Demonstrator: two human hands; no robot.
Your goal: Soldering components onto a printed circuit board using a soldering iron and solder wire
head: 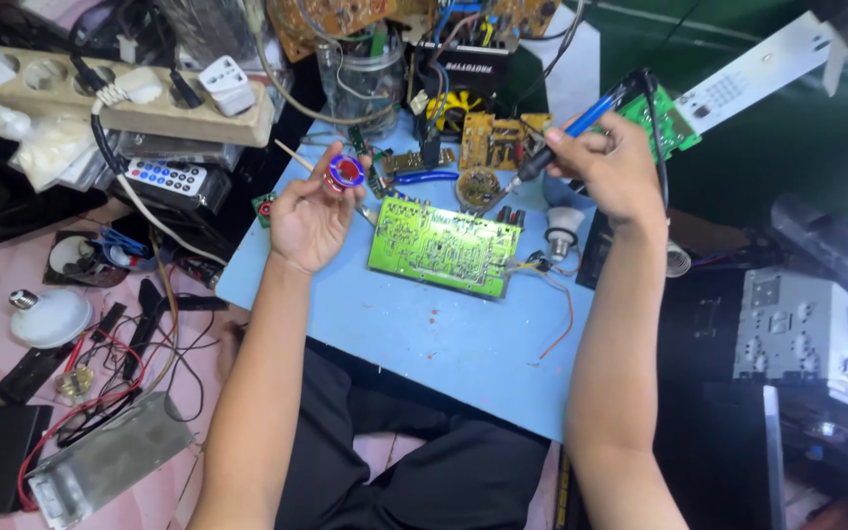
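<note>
My left hand (pixel 308 214) holds a small blue and red spool of solder wire (pixel 346 172) above the left end of a green circuit board (pixel 441 246). That board lies solder side up on a light blue work board (pixel 424 334). My right hand (pixel 612 169) grips a blue-handled soldering iron (pixel 581 123). Its tip points down and left, close to a small round tin (pixel 478 185) just behind the green board. A cord runs from the iron's back end past my wrist.
A beige power strip (pixel 130 108) with plugs lies at the back left, a remote control (pixel 164 178) below it. Loose circuit boards, a glass jar (pixel 365 79) and wires crowd the back edge. A white bulb (pixel 49 316) and metal box (pixel 110 459) lie left; a grey metal chassis (pixel 807 329) sits right.
</note>
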